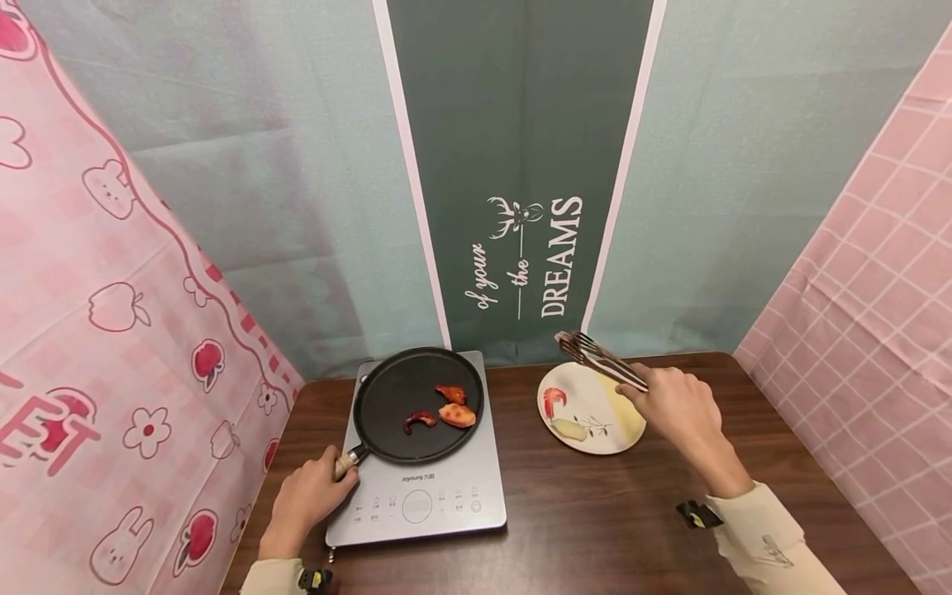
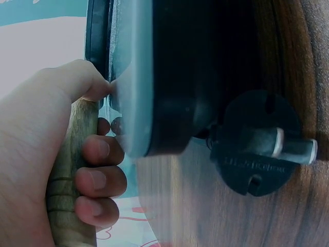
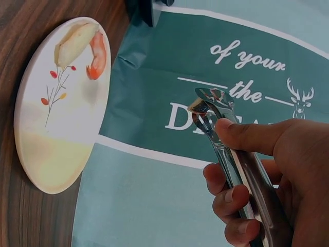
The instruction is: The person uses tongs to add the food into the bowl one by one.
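My left hand (image 1: 312,489) grips the wooden handle (image 2: 74,170) of a black frying pan (image 1: 397,405), fingers wrapped round it. Three browned food pieces lie in the pan's right half: a reddish chunk (image 1: 450,394), an orange-brown piece (image 1: 457,416) and a dark red curled piece (image 1: 420,421). Metal tongs (image 1: 602,361) are held in my right hand (image 1: 680,413), raised above the plate's far side. Between the tong tips is a small brownish piece (image 3: 198,106), its kind unclear. A shrimp (image 3: 97,54) and a pale yellowish piece (image 3: 77,43) lie on the plate (image 1: 591,446).
Beneath the pan sits a silver induction cooker (image 1: 416,529) with its touch panel at the near side. Plate and cooker share a dark wooden table (image 1: 565,521). Green cloth (image 1: 521,124) hangs behind, with pink printed cloth (image 1: 134,330) at left and pink checked cloth (image 1: 878,273) at right.
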The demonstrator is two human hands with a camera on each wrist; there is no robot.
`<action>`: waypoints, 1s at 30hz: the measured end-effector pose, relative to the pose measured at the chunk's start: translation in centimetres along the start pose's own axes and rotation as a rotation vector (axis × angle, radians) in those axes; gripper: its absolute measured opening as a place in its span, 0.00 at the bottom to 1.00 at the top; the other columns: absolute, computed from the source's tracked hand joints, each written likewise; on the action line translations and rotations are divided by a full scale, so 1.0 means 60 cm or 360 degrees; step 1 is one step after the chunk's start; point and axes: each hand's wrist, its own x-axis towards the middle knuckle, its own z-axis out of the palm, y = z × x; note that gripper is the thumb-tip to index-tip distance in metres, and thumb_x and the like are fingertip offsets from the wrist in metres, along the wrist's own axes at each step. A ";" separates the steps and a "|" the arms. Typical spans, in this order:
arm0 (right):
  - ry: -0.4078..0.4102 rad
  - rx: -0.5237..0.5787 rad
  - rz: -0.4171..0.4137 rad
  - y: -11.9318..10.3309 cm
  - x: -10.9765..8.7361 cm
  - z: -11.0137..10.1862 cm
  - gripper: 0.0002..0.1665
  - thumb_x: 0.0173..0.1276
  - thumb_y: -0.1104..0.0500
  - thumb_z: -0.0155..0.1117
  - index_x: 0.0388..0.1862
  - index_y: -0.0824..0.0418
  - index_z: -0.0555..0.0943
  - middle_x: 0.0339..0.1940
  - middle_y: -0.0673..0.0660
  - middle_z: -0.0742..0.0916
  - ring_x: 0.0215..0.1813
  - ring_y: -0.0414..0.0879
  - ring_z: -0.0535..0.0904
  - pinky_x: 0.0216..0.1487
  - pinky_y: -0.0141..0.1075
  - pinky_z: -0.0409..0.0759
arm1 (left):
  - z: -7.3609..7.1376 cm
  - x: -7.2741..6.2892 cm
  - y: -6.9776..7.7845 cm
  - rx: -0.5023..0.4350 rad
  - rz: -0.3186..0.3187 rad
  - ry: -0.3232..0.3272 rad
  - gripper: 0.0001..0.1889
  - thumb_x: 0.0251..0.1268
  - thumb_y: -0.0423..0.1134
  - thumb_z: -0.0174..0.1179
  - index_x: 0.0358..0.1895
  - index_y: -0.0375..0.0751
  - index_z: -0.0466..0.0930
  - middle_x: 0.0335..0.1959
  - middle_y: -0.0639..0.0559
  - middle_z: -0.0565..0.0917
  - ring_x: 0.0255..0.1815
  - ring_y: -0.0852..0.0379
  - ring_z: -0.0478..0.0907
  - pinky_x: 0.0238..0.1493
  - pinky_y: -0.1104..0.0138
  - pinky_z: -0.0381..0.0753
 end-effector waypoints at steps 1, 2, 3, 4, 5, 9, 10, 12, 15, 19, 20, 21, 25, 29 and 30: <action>-0.0004 0.0001 0.0001 -0.002 0.000 0.001 0.20 0.68 0.46 0.74 0.50 0.58 0.87 0.27 0.65 0.88 0.24 0.64 0.81 0.21 0.56 0.71 | 0.000 0.000 0.000 0.0001 0.0000 0.0000 0.15 0.68 0.50 0.62 0.38 0.43 0.72 0.21 0.48 0.76 0.20 0.50 0.72 0.25 0.52 0.71; -0.0007 0.0003 0.0001 -0.003 0.001 0.001 0.20 0.68 0.46 0.74 0.50 0.58 0.87 0.27 0.65 0.87 0.24 0.64 0.81 0.21 0.56 0.71 | 0.000 0.000 0.000 0.0000 -0.0001 -0.0002 0.15 0.68 0.50 0.62 0.38 0.43 0.72 0.21 0.48 0.76 0.20 0.50 0.72 0.25 0.53 0.71; -0.0011 0.0005 0.0003 -0.004 0.001 0.002 0.20 0.68 0.46 0.74 0.49 0.57 0.87 0.27 0.65 0.88 0.24 0.64 0.81 0.21 0.56 0.71 | 0.001 0.000 -0.001 0.0000 -0.0001 -0.0002 0.15 0.68 0.50 0.62 0.38 0.43 0.72 0.21 0.48 0.76 0.20 0.50 0.72 0.25 0.53 0.70; -0.0013 0.0005 0.0003 -0.006 0.002 0.002 0.19 0.68 0.45 0.74 0.49 0.57 0.87 0.28 0.65 0.88 0.25 0.65 0.81 0.21 0.56 0.71 | 0.001 0.000 -0.001 0.0000 -0.0001 -0.0002 0.15 0.68 0.50 0.62 0.39 0.43 0.72 0.21 0.48 0.76 0.20 0.50 0.72 0.25 0.53 0.71; -0.0014 0.0006 0.0003 -0.007 0.002 0.003 0.19 0.68 0.45 0.74 0.49 0.57 0.87 0.28 0.66 0.88 0.25 0.65 0.82 0.21 0.56 0.72 | 0.001 0.000 -0.001 0.0000 -0.0002 -0.0003 0.15 0.68 0.51 0.62 0.39 0.43 0.72 0.21 0.48 0.76 0.21 0.50 0.72 0.25 0.53 0.70; -0.0017 0.0005 0.0005 -0.015 0.003 0.005 0.22 0.68 0.45 0.74 0.54 0.58 0.87 0.32 0.69 0.89 0.28 0.68 0.83 0.24 0.58 0.74 | 0.001 0.000 -0.001 -0.0001 -0.0005 -0.0005 0.15 0.68 0.51 0.62 0.37 0.43 0.71 0.21 0.48 0.76 0.21 0.50 0.71 0.25 0.53 0.70; -0.0019 0.0006 0.0004 -0.017 0.004 0.005 0.23 0.68 0.45 0.74 0.55 0.58 0.88 0.34 0.69 0.90 0.29 0.68 0.84 0.24 0.59 0.74 | 0.001 0.000 -0.001 -0.0001 -0.0005 -0.0005 0.15 0.68 0.51 0.62 0.37 0.44 0.71 0.21 0.48 0.75 0.21 0.50 0.71 0.25 0.53 0.70; -0.0032 0.0010 0.0010 -0.021 0.004 0.006 0.26 0.69 0.45 0.73 0.58 0.58 0.87 0.36 0.70 0.90 0.30 0.68 0.84 0.25 0.58 0.75 | 0.001 0.000 -0.001 -0.0001 -0.0006 -0.0003 0.15 0.68 0.51 0.62 0.37 0.44 0.71 0.21 0.48 0.76 0.21 0.50 0.71 0.24 0.53 0.70; -0.0047 0.0013 0.0018 -0.027 0.005 0.007 0.28 0.69 0.44 0.73 0.60 0.59 0.87 0.39 0.71 0.91 0.30 0.68 0.84 0.25 0.57 0.75 | 0.000 0.000 -0.001 0.0001 -0.0003 0.0000 0.15 0.68 0.51 0.62 0.38 0.43 0.72 0.21 0.48 0.76 0.21 0.50 0.71 0.25 0.53 0.70; -0.0051 0.0021 0.0013 -0.033 0.007 0.008 0.27 0.69 0.45 0.73 0.60 0.60 0.87 0.39 0.70 0.91 0.29 0.65 0.84 0.24 0.55 0.74 | 0.000 0.000 0.000 -0.0001 -0.0004 -0.0007 0.15 0.68 0.51 0.62 0.38 0.43 0.72 0.21 0.48 0.76 0.21 0.50 0.71 0.25 0.53 0.70; -0.0049 0.0024 0.0009 -0.034 0.008 0.009 0.27 0.69 0.45 0.73 0.60 0.59 0.87 0.38 0.69 0.91 0.29 0.65 0.84 0.23 0.54 0.74 | 0.000 0.000 0.000 -0.0001 -0.0006 -0.0009 0.15 0.68 0.51 0.62 0.38 0.43 0.72 0.21 0.48 0.76 0.21 0.50 0.71 0.25 0.53 0.70; -0.0045 0.0027 0.0002 -0.035 0.008 0.010 0.26 0.69 0.45 0.73 0.59 0.59 0.88 0.37 0.69 0.91 0.28 0.64 0.84 0.23 0.54 0.73 | 0.000 0.000 0.000 -0.0002 -0.0007 -0.0011 0.15 0.68 0.51 0.62 0.38 0.43 0.72 0.21 0.48 0.76 0.21 0.50 0.71 0.25 0.53 0.70; -0.0022 0.0047 -0.0020 -0.041 0.011 0.012 0.22 0.69 0.46 0.74 0.55 0.58 0.88 0.33 0.65 0.90 0.27 0.63 0.83 0.22 0.54 0.72 | 0.000 -0.001 0.000 -0.0004 -0.0006 -0.0004 0.15 0.68 0.50 0.62 0.38 0.43 0.72 0.20 0.49 0.75 0.20 0.50 0.71 0.24 0.53 0.70; -0.0008 0.0054 -0.0034 -0.049 0.013 0.014 0.22 0.68 0.46 0.74 0.54 0.57 0.88 0.32 0.65 0.90 0.27 0.64 0.83 0.22 0.55 0.73 | -0.001 -0.001 0.000 -0.0010 -0.0001 0.0007 0.15 0.68 0.50 0.62 0.37 0.43 0.71 0.20 0.48 0.75 0.20 0.50 0.71 0.24 0.53 0.70; -0.0008 0.0056 -0.0036 -0.052 0.014 0.015 0.22 0.68 0.46 0.74 0.55 0.57 0.88 0.33 0.65 0.91 0.27 0.64 0.83 0.23 0.55 0.73 | -0.001 -0.001 0.000 -0.0012 0.0000 0.0009 0.15 0.68 0.50 0.62 0.37 0.43 0.71 0.20 0.48 0.75 0.20 0.50 0.71 0.24 0.53 0.70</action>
